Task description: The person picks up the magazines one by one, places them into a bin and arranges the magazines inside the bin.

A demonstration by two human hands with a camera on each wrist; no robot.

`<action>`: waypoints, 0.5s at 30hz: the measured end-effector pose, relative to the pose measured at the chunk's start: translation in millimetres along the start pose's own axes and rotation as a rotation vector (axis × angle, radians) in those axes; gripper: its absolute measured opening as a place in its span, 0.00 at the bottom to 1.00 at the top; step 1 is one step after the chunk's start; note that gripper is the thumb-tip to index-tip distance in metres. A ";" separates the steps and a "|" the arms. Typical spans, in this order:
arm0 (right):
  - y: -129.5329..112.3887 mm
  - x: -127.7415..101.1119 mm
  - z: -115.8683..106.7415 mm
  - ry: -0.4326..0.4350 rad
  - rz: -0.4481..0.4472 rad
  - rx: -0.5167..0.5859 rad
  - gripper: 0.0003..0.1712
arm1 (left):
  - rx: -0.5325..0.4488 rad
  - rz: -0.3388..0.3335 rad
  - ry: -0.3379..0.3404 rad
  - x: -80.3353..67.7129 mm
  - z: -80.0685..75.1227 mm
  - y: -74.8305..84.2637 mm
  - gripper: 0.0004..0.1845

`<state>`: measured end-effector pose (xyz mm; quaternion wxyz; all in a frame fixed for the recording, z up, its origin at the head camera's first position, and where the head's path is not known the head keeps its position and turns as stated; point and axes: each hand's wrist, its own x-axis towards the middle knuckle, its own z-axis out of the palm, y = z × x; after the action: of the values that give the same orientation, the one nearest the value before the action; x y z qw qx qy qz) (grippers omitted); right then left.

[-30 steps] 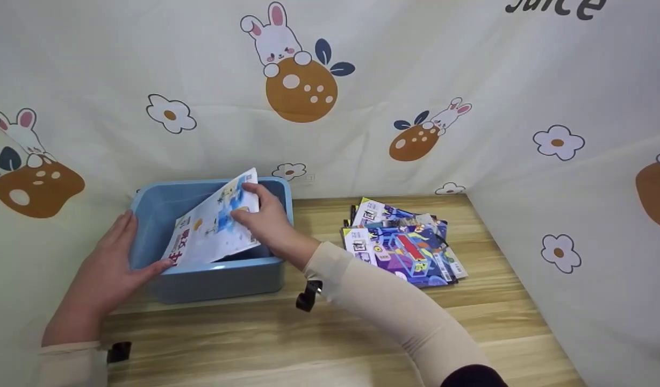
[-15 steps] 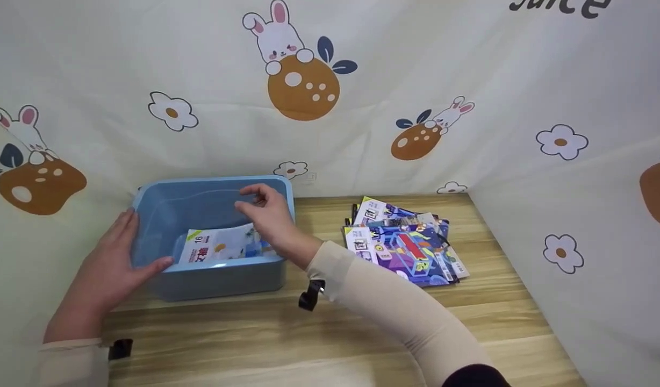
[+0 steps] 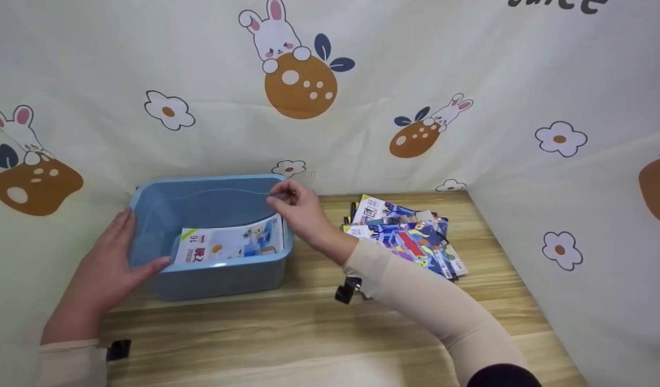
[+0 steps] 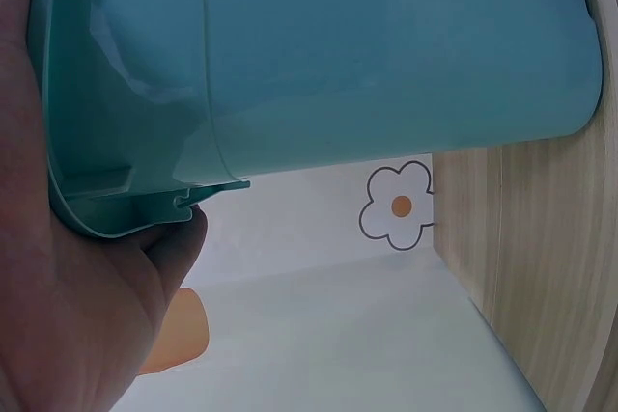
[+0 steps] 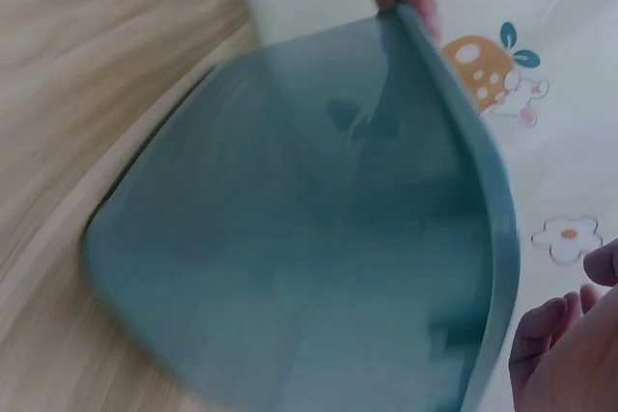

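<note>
The left hand (image 3: 107,269) holds the near-left corner of the blue plastic bin (image 3: 222,277), thumb curled over its rim. The right hand (image 3: 300,209), fingers loosely curled and holding nothing, hovers by the far-right corner. A white-and-blue booklet (image 3: 230,244) lies inside; it looks propped against the right wall and could slide if the bin were nudged.

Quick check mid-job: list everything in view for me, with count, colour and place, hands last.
Bin: one, light blue, left on the table.
Booklet: one, white and blue cover, lying inside the bin.
Booklet stack: several, mostly blue-purple, right of the bin; exact count unclear.
Table: one, light wood.
Backdrop cloth: cream, rabbit and flower print, behind and at the sides.
Left hand: grips the bin's left rim.
Right hand: above the bin's far right corner, holding nothing.
</note>
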<state>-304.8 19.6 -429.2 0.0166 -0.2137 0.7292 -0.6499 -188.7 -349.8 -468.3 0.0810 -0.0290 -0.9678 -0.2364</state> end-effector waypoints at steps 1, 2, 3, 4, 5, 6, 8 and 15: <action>3.3 -2.6 -8.1 -0.003 -0.006 -0.022 0.06 | 0.000 0.000 0.000 0.0 0.2 -0.7 0.69; 6.4 -5.6 -16.6 -0.007 -0.009 -0.042 0.06 | 0.000 -0.001 0.001 -0.1 0.5 -1.3 0.69; 10.1 -8.7 -25.1 -0.010 -0.010 -0.060 0.06 | 0.001 -0.003 0.001 0.0 0.7 -1.6 0.69; 13.6 -12.1 -33.8 -0.014 -0.005 -0.076 0.06 | 0.002 -0.004 0.000 0.2 0.9 -1.7 0.69; 17.2 -15.5 -42.7 -0.017 0.001 -0.097 0.06 | 0.003 -0.006 -0.001 0.5 0.9 -1.7 0.69; 21.0 -19.0 -51.7 -0.021 0.011 -0.109 0.06 | 0.003 -0.007 -0.002 0.7 0.9 -1.7 0.70; 28.8 -26.1 -70.0 -0.032 0.041 -0.127 0.07 | 0.006 -0.009 -0.003 1.3 0.9 -1.4 0.70; 59.4 -48.5 -124.9 -0.063 0.067 -0.308 0.14 | -0.004 0.002 -0.001 0.7 0.9 -1.6 0.69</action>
<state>-315.7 157.1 -478.9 0.0283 -0.2095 0.8261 -0.5224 -189.7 -350.7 -469.7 0.0806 -0.0302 -0.9674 -0.2383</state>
